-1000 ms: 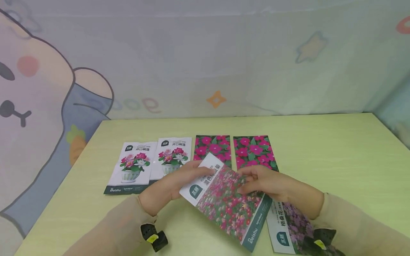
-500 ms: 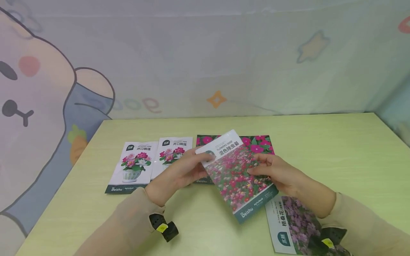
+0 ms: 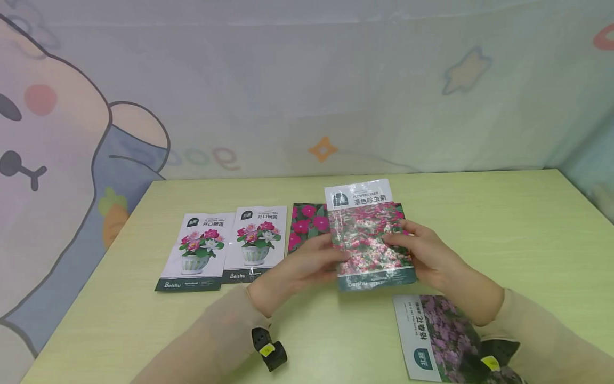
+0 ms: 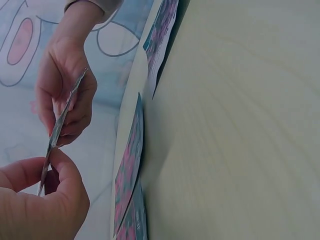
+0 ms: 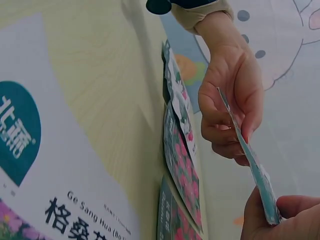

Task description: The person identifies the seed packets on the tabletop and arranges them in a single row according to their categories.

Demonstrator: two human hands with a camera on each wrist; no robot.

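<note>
Both hands hold a flower seed packet (image 3: 369,234) up off the table, its picture of small pink and red blossoms facing the head camera. My left hand (image 3: 304,269) pinches its left edge between thumb and fingers, and my right hand (image 3: 429,253) pinches the right edge. Edge-on in the left wrist view, the packet (image 4: 60,122) looks thin. Behind it on the table lies a magenta flower packet (image 3: 307,224), partly covered; a second one (image 5: 172,215) shows in the right wrist view. A purple flower packet (image 3: 441,333) lies under my right forearm.
Two white packets with potted flowers, one (image 3: 201,250) and another (image 3: 256,240), lie side by side at the left on the pale wooden table (image 3: 518,240). A printed curtain (image 3: 268,96) hangs behind the table's far edge.
The held packet has moved up and away, and has turned from slanted to nearly upright in view. Both hands have shifted with it, the left one lower along its edge.
</note>
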